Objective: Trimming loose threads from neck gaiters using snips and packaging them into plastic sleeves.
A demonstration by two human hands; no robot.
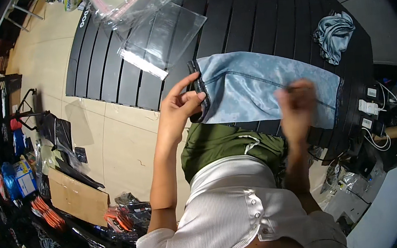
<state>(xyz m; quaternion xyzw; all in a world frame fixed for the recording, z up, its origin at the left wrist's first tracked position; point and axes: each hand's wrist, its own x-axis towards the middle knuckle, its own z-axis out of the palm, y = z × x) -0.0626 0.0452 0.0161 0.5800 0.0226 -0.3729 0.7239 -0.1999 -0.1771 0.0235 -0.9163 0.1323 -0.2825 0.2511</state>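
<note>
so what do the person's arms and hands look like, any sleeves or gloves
Both hands are bare, no gloves. The left hand shows no rings or watch; the right hand is motion-blurred, so details there can't be told. Forearms are bare; short white ribbed sleeves with small white buttons end near the elbows.

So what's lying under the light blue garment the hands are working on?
The light blue garment lies flat on the black slatted table; slats show all around it. The left hand pinches its dark waistband edge, the blurred right hand rests on it. Anything beneath the cloth is hidden.
</note>
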